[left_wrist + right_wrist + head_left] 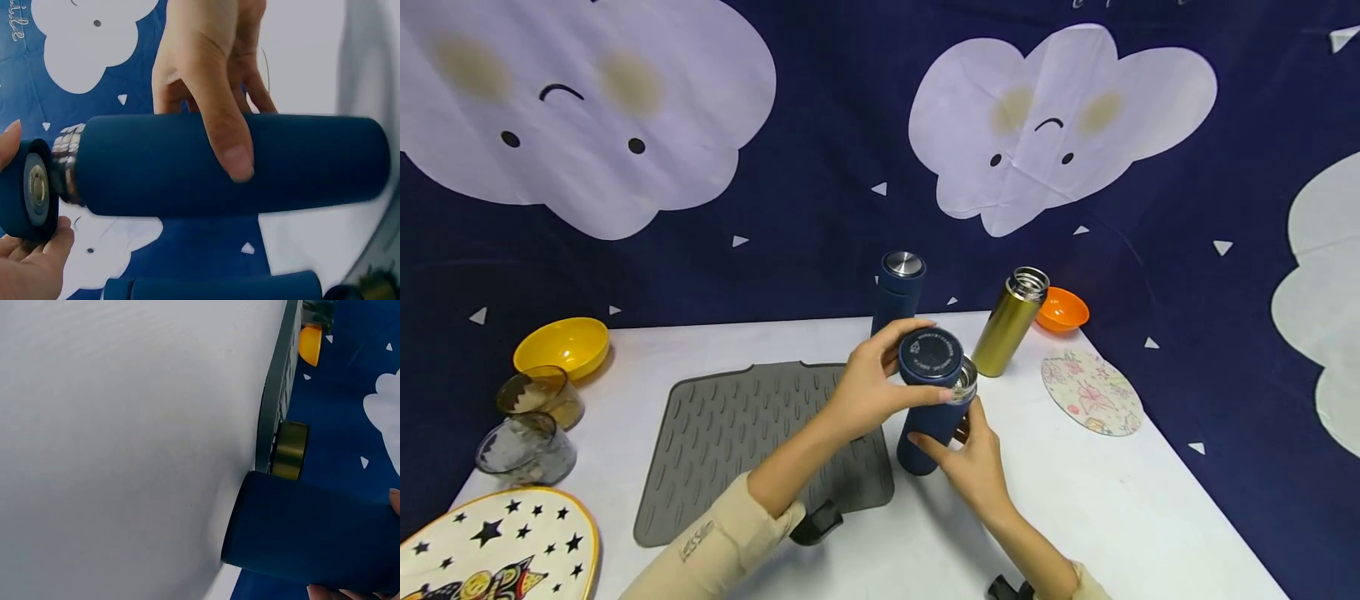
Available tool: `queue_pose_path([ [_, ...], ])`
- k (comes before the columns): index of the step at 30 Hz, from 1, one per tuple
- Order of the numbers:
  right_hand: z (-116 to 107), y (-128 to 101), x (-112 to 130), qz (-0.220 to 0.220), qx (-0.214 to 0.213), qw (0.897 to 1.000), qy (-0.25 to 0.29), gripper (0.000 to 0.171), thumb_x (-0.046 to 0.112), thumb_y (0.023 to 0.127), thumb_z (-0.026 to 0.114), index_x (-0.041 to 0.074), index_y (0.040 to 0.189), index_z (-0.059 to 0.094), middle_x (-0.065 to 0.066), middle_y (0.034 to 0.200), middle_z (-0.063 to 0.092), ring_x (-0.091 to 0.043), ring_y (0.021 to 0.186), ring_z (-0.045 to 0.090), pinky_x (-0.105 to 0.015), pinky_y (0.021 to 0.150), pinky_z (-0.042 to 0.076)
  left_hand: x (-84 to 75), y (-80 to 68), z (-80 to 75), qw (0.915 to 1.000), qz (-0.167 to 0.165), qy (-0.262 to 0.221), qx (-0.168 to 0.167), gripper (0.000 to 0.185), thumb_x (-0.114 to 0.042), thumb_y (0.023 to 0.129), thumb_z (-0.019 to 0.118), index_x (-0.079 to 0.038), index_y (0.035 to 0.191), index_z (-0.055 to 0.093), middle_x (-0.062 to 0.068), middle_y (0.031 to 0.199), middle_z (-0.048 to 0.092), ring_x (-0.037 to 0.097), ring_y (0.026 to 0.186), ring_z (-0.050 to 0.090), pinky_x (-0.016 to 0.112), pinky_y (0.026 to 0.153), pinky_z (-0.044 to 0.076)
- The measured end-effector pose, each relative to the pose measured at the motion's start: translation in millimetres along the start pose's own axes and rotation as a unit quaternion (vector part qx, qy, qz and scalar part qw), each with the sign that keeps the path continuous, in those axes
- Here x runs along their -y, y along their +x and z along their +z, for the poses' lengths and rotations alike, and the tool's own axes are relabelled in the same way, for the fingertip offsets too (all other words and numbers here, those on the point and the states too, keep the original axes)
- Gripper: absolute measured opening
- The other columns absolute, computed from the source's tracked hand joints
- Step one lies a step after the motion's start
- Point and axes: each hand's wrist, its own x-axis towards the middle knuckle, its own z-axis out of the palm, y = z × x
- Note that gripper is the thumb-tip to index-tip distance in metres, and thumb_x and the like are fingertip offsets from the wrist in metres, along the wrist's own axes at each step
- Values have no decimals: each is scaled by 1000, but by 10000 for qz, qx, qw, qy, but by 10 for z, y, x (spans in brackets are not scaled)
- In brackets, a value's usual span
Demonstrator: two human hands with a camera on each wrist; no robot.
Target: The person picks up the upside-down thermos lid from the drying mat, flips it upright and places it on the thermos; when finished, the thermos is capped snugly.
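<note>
In the head view, my left hand (872, 383) holds a dark blue lid (931, 354) with fingers and thumb at its sides. The lid is off, just above and left of the steel mouth of a dark blue thermos bottle (925, 437). My right hand (973, 462) grips that bottle around its body. The left wrist view shows the steel neck bare and the lid's (37, 187) inner side facing it, slightly apart. From the right wrist, the bottle's (306, 534) base appears at the white table surface; only fingertips (337, 592) of the right hand show.
Behind stand a capped blue thermos (897, 292) and a lidless gold thermos (1011, 321), near an orange bowl (1062, 310) and floral disc (1093, 392). A grey mat (760, 433) lies left, a gold lid (290, 450) by it. Further left: yellow bowl (561, 346), two glass bowls, star-patterned plate (542, 521).
</note>
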Motion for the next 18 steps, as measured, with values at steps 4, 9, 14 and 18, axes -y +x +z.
queue_pose_path([
  [4,9,14,-5,-193,46,9998,-4,75,14,76,86,9,138,45,-20,127,63,-38,108,67,-52,90,55,61,169,99,9997,-103,-46,223,73,-1,74,85,-6,138,52,11,131,60,20,119,62,28,108,44],
  [9,9,8,-2,-201,10,9998,13,72,14,75,87,10,135,46,-19,126,65,-37,108,67,-53,90,55,106,188,156,9994,-151,219,241,71,-7,75,85,-8,138,53,9,127,64,19,117,63,33,107,46],
  [14,6,-13,-7,-132,-1,9999,56,75,13,75,87,13,136,45,-18,126,65,-36,109,67,-53,91,55,121,164,215,9948,49,1018,35,70,-20,74,89,-14,136,56,0,119,69,14,110,66,34,98,51],
  [18,9,-31,-7,-119,0,9999,85,71,14,75,87,13,133,46,-16,124,67,-34,106,68,-51,90,55,196,129,265,9898,309,1378,-181,69,-24,73,90,-14,133,58,-1,117,70,12,108,66,32,96,53],
])
